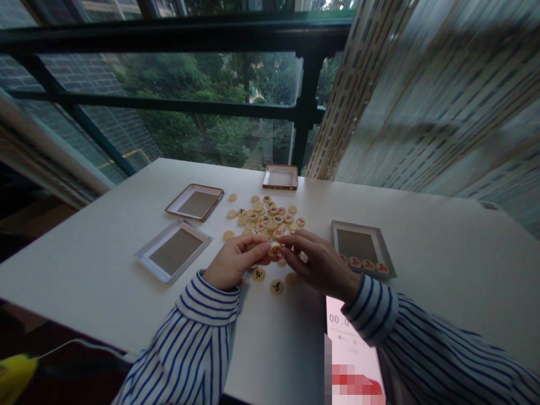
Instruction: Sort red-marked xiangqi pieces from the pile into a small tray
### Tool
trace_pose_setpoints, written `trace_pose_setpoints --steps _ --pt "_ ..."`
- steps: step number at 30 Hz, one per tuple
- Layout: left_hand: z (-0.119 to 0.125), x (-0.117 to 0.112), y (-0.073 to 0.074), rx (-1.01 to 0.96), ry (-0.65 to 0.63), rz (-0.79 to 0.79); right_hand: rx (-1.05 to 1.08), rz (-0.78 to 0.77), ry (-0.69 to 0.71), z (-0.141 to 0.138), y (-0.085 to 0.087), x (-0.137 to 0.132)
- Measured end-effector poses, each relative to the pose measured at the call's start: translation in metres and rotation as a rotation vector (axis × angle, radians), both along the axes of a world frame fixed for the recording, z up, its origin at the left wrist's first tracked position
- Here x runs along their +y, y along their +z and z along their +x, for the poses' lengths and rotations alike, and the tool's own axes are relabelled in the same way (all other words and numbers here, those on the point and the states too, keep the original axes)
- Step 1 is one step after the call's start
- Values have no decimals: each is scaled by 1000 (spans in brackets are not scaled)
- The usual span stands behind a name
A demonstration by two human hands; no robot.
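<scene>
Between my two hands is a round Chinese chess piece [275, 249] with a red character. My left hand [238, 256] pinches it from the left with thumb and fingers. The fingers of my right hand [310, 256] close on its right edge. Just beyond lies a loose pile of Chinese chess pieces [265, 219], some with black characters, some red, some face down. Two black-lettered pieces, one of them this near piece [277, 287], lie on the near side of my hands. Along the near edge of the right-hand box [390, 250] stands a row of red pieces, partly covered by my right wrist.
On the white table [84, 242] two shallow boxes lie at the left, a far one [195, 201] and a nearer one [174, 251]. Another box [280, 177] is at the back by the window. A phone [352, 349] with a lit screen lies under my right forearm.
</scene>
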State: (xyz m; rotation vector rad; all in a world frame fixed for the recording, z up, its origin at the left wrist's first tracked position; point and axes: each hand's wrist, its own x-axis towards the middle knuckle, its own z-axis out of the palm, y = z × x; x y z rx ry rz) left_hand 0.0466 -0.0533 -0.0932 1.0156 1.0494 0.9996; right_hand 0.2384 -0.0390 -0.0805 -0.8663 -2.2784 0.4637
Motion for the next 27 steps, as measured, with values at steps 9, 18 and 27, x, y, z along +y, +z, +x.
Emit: trace_pose_setpoints --steps 9,18,27 --pt "2 0 3 0 1 -47 168 -287 38 -3 -1 3" --pt "1 0 1 -12 -35 -18 215 -480 72 -4 6 5" --pt "6 1 5 -47 80 -47 140 -405 9 6 19 12"
